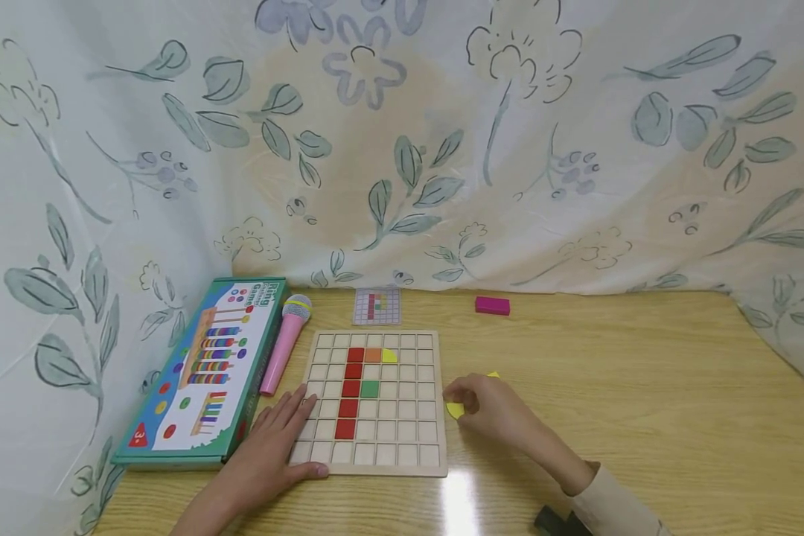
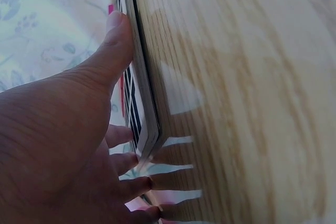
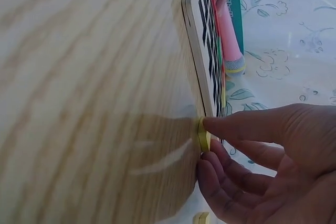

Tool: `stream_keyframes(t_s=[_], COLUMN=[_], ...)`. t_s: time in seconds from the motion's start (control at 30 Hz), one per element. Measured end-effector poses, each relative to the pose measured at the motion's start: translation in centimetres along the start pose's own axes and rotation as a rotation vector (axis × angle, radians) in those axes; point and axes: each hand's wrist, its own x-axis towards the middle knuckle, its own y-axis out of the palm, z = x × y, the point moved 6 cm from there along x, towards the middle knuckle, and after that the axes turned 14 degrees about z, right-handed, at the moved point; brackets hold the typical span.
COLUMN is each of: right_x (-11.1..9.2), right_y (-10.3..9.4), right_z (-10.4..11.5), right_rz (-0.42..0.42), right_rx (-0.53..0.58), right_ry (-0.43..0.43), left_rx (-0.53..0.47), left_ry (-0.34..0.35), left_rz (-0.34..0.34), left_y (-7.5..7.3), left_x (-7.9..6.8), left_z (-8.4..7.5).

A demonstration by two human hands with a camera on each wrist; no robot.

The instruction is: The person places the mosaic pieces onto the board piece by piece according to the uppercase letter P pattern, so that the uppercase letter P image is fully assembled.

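Observation:
A wooden grid board (image 1: 435,439) lies flat on the table. Several red tiles (image 1: 345,429) form a column in it, with an orange tile (image 1: 373,355) and a yellow quarter-round tile (image 1: 389,356) at the top and a green tile (image 1: 370,388) lower down. My left hand (image 1: 268,439) rests on the board's left side and near corner, fingers and thumb spread. Just off the right edge, my right hand (image 1: 492,409) pinches a yellow curved-edge piece (image 3: 203,136) between thumb and fingers, close to the tabletop. Behind that hand another yellow piece (image 1: 493,374) is partly hidden.
A pattern card (image 1: 377,307) lies beyond the board. Left of the board are a pink toy microphone (image 1: 284,346) and a green game box (image 1: 194,372). A magenta block (image 1: 492,306) sits at the back; a dark object (image 1: 556,521) shows at the near edge. Floral cloth (image 1: 402,149) hangs behind.

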Motion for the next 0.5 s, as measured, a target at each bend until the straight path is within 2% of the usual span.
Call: stream_keyframes(t_s=[0.33,0.5], right_x=[0.01,0.17], right_y=[-0.25,-0.53], right_z=[0.12,-0.10], right_rz=[0.001,-0.015], right_rx=[-0.054,-0.037], right_ry=[0.031,-0.027], left_rx=[0.003,0.007], left_ry=[0.003,0.011], left_rz=[-0.002,-0.007], left_y=[0.11,0.05], left_x=[0.05,0.04], left_z=[0.09,0.03])
